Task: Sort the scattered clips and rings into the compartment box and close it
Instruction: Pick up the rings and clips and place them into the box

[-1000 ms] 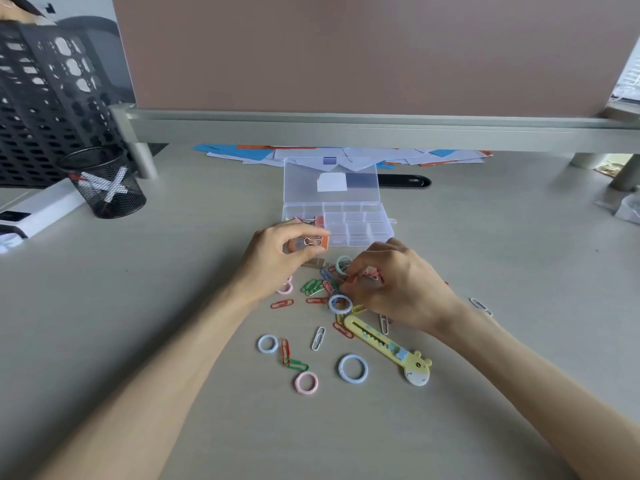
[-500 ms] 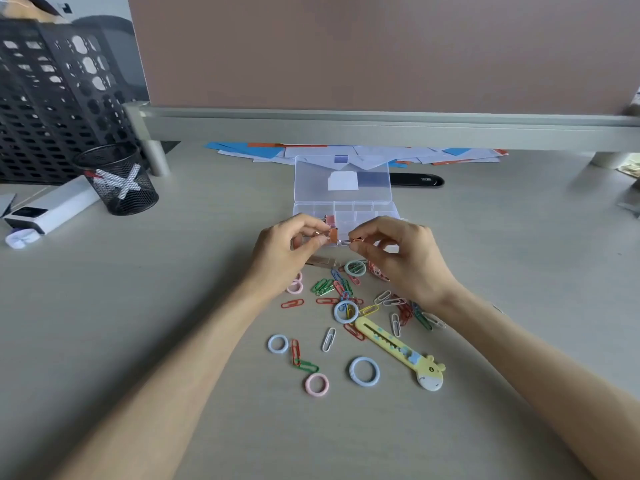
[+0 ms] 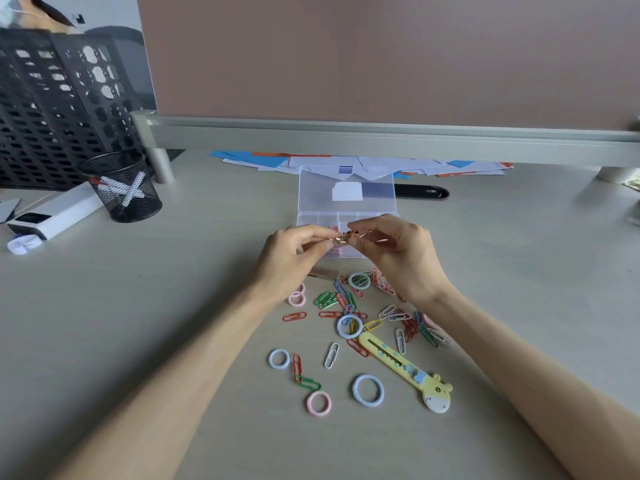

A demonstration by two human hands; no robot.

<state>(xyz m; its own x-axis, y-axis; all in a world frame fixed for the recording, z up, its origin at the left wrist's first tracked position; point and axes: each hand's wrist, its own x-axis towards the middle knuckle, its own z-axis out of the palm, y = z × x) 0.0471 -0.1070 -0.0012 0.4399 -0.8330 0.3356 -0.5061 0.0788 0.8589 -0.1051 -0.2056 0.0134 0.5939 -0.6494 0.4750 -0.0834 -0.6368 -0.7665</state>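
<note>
Both hands, left hand [image 3: 291, 252] and right hand [image 3: 398, 247], pinch one small binder clip [image 3: 341, 237] directly above the open compartment box [image 3: 346, 216] (lid raised); drop lies straight below.

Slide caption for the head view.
Left hand and right hand pinch a binder clip by the open box; paper clips, rings scattered.

Counts: rings [image 3: 368, 390] – six clear, a seventh pink one half hidden. Paper clips [image 3: 331, 355] – over twenty, pile too tangled for exact. One compartment box [image 3: 379, 204], one yellow giraffe cutter [image 3: 401, 367], one mesh cup [image 3: 128, 200], one metal clip [image 3: 341, 239] pinched between left hand [image 3: 291, 261] and right hand [image 3: 398, 252].
</note>
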